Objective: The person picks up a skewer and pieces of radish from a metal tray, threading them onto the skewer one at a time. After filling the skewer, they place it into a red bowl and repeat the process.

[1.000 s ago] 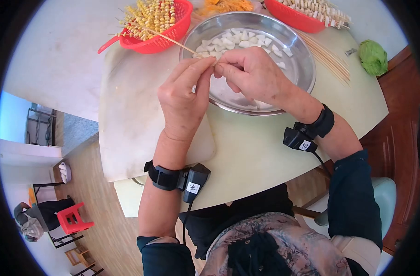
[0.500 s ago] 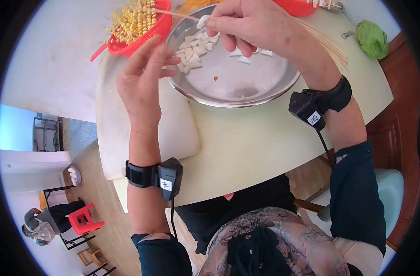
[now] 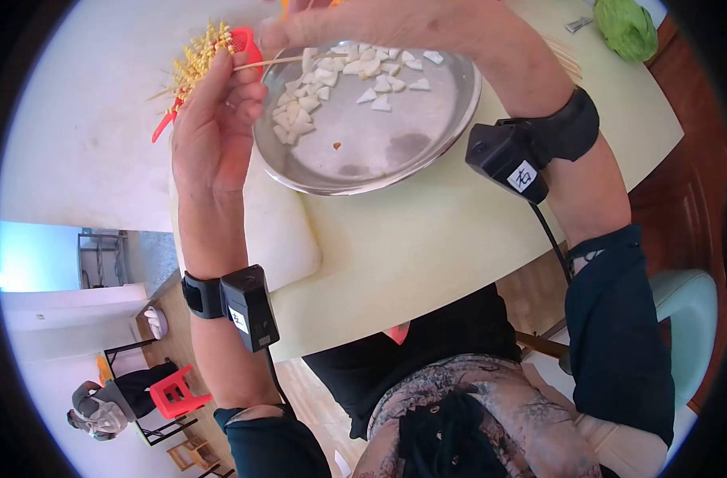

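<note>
My left hand [image 3: 216, 127] is closed on a thin wooden skewer [image 3: 260, 64], pinched between thumb and fingers. One white slice [image 3: 308, 59] is threaded on the skewer, which points right over a round metal tray [image 3: 379, 177]. Several white cut pieces [image 3: 300, 111] lie in the tray, mostly along its left and far sides. My right hand [image 3: 355, 25] reaches across above the tray's far edge, near some orange food at the top. Its fingers are partly cut off by the frame, so what they hold is hidden.
A red basket [image 3: 248, 44] with several loaded yellow skewers [image 3: 200, 68] stands at far left. Under the tray's left side lies a white board [image 3: 280, 231]. Bare skewers [image 3: 562, 56] and a green cabbage [image 3: 625, 30] are at right. A person [image 3: 117, 402] is in the background.
My right hand has left the white slice at the skewer's tip and moved up and left. The slice now sits further along the skewer. The view has shifted, with the tray lower and further left.
</note>
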